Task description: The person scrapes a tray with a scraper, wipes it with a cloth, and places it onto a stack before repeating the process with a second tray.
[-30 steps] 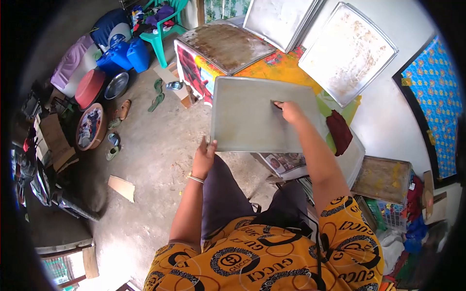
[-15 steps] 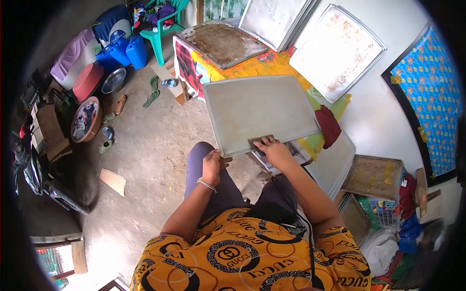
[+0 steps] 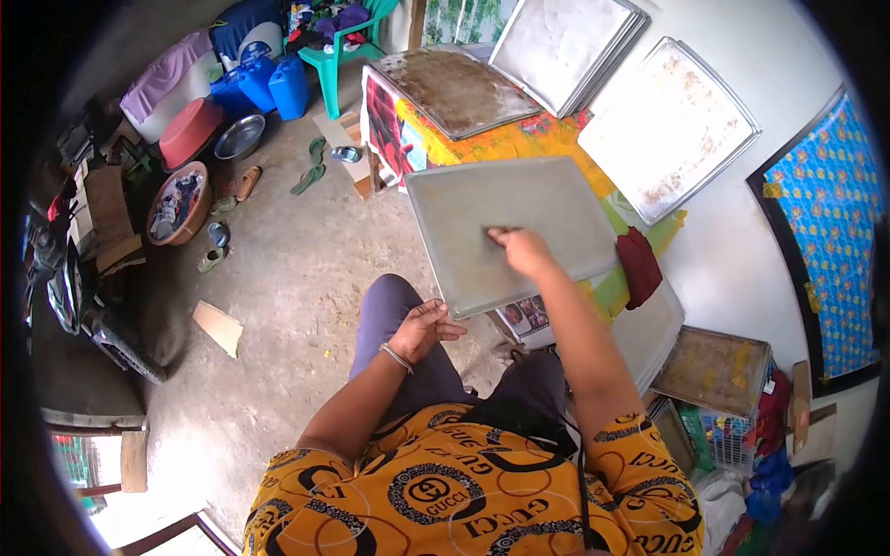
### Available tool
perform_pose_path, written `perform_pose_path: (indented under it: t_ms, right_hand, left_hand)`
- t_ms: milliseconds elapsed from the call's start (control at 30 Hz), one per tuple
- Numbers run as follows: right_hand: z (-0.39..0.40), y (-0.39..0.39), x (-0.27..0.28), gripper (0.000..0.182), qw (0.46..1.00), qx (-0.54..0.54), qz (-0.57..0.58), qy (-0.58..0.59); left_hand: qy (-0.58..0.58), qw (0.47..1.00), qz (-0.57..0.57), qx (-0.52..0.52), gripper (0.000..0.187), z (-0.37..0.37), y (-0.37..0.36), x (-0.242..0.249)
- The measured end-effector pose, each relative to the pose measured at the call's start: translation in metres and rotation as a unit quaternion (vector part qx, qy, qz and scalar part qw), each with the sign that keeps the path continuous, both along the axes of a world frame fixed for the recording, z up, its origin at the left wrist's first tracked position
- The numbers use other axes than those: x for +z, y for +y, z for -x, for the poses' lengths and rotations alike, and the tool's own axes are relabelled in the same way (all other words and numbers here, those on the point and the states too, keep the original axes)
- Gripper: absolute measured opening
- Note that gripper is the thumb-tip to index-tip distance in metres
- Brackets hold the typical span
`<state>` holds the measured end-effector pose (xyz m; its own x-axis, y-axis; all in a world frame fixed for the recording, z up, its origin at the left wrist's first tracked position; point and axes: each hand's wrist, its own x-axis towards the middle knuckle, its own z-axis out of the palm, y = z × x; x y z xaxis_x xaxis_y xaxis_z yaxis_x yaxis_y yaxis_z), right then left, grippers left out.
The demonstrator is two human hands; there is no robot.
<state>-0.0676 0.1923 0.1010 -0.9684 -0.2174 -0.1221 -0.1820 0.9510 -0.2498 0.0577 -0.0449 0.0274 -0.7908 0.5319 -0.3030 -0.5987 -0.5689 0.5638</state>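
Note:
A flat grey metal baking tray (image 3: 547, 199) with a low raised rim lies tilted in front of me, its far side over the cloth-covered table. At its near left corner is my left hand (image 3: 422, 332), thumb against the edge and fingers loosely spread just below the corner. My right hand (image 3: 521, 250) presses on the middle of the tray's face, fingers bent toward the left. A thin dark pad (image 3: 489, 233) peeks out at its fingertips, mostly hidden under them. A dark red cloth (image 3: 640, 267) hangs by the tray's right corner.
A stained brown tray (image 3: 454, 88) lies on the table's yellow cloth (image 3: 501, 139). Stacked trays (image 3: 565, 46) and a whitish tray (image 3: 667, 130) lean at the wall. Another tray sits on a crate (image 3: 728, 440) at right. Slippers (image 3: 309, 176) and a laundry basin (image 3: 181, 204) are on the floor.
My right hand has slid from the tray's near edge up to the middle of its face. The left hand's grip at the corner has loosened and its fingers have spread.

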Motion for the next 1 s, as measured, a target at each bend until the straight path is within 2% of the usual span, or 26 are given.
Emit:
perform_pose_path:
  t_ms: [67, 133, 167, 267, 333, 433, 533, 567, 600, 667, 733, 800, 900, 933, 967, 1000]
  right_hand:
    - [-0.048, -0.023, -0.003, 0.034, 0.999, 0.037, -0.017, 0.032]
    - [-0.079, -0.021, -0.009, 0.031, 0.983, 0.148, -0.075, 0.080]
    - [-0.086, -0.015, -0.012, 0.031, 0.981, 0.144, -0.056, 0.117]
    - [-0.070, 0.018, -0.010, 0.030, 0.980, 0.008, -0.114, 0.160]
    - [-0.020, 0.084, -0.026, 0.028, 0.985, -0.120, 0.001, 0.127]
    - [-0.015, 0.064, 0.004, 0.027, 0.986, -0.113, -0.123, 0.030]
    - [-0.055, -0.014, 0.014, 0.028, 0.999, -0.030, -0.038, 0.016]
    - [-0.061, -0.031, -0.012, 0.027, 0.996, 0.014, -0.078, 0.027]
    - [-0.078, -0.041, -0.020, 0.036, 0.983, 0.069, -0.086, 0.145]
    - [-0.067, -0.044, -0.003, 0.034, 0.992, 0.020, -0.097, 0.075]
    - [-0.033, -0.014, 0.006, 0.029, 0.993, -0.074, -0.069, 0.055]
    - [-0.003, 0.033, 0.002, 0.026, 0.984, -0.131, -0.070, 0.096]
    - [0.012, 0.038, -0.003, 0.024, 0.986, -0.125, -0.098, 0.040]
    - [0.000, 0.013, 0.002, 0.024, 0.992, -0.096, -0.083, 0.028]
    - [-0.009, -0.005, -0.020, 0.024, 0.996, -0.047, -0.027, 0.069]
    - [-0.026, -0.034, -0.020, 0.025, 0.995, -0.014, -0.037, 0.088]
  left_hand:
    - [0.009, 1.000, -0.013, -0.013, 0.014, 0.005, 0.000, -0.014]
    - [0.020, 0.999, -0.023, -0.018, 0.012, 0.015, 0.000, -0.028]
    - [0.024, 0.999, -0.027, -0.022, 0.013, 0.015, 0.002, -0.035]
    - [0.004, 0.999, -0.035, -0.029, 0.015, 0.017, 0.005, -0.029]
    - [0.015, 0.998, -0.046, -0.034, 0.014, 0.017, 0.005, -0.020]
    - [0.017, 0.998, -0.040, -0.034, 0.013, 0.014, 0.003, -0.010]
    - [0.014, 0.999, -0.027, -0.033, 0.013, 0.016, 0.004, -0.013]
    - [0.011, 0.999, -0.022, -0.035, 0.013, 0.015, 0.004, -0.016]
    - [0.020, 0.999, -0.023, -0.039, 0.013, 0.016, 0.004, -0.019]
    - [0.036, 0.998, -0.023, -0.052, 0.014, 0.017, 0.002, -0.022]
    - [0.025, 0.998, -0.019, -0.052, 0.014, 0.015, 0.003, -0.019]
    - [0.031, 0.998, -0.031, -0.050, 0.014, 0.014, 0.001, -0.018]
    - [0.025, 0.999, -0.024, -0.042, 0.015, 0.015, 0.003, -0.017]
    - [0.028, 0.998, -0.025, -0.043, 0.015, 0.017, 0.004, -0.018]
    - [0.028, 0.998, -0.026, -0.044, 0.015, 0.019, 0.003, -0.020]
    - [0.025, 0.998, -0.025, -0.047, 0.015, 0.018, 0.003, -0.023]
